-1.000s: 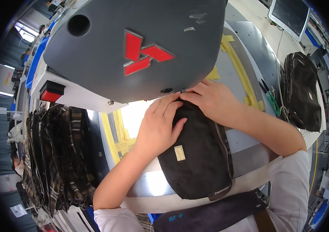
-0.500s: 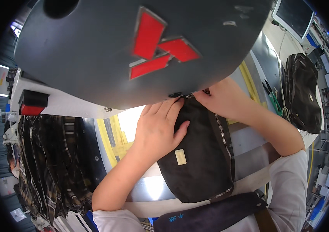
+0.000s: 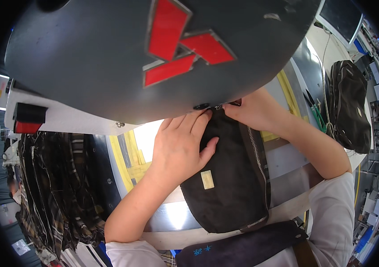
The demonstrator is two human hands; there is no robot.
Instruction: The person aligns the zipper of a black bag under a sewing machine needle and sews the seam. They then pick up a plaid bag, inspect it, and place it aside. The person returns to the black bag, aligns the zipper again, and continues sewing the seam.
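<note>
A dark fabric pouch [image 3: 229, 178] lies on the work surface, a metal zipper [image 3: 257, 155] running along its right side and a small cream label [image 3: 207, 180] on its face. My left hand [image 3: 180, 142] rests flat on the pouch's upper left part, fingers stretched and thumb apart. At the far right corner, beside the zipper's end, my right hand [image 3: 254, 111] pinches the pouch edge with bent fingers. Both hands' fingertips come close under the large dark grey machine head [image 3: 109, 58], apparently a sewing machine, which hides the pouch's far edge and any needle.
Plaid and dark zippered pieces [image 3: 56, 187] hang in a pile at the left. To the right lie green-handled scissors [image 3: 316, 113], a cord [image 3: 325, 66] and another dark pouch [image 3: 351, 107]. A screen [image 3: 340, 18] stands at the far right. Yellow tape [image 3: 129, 155] marks the work surface.
The machine head shows slightly larger and shifted up and left in view. Both hands keep nearly the same hold, and the pouch has barely moved.
</note>
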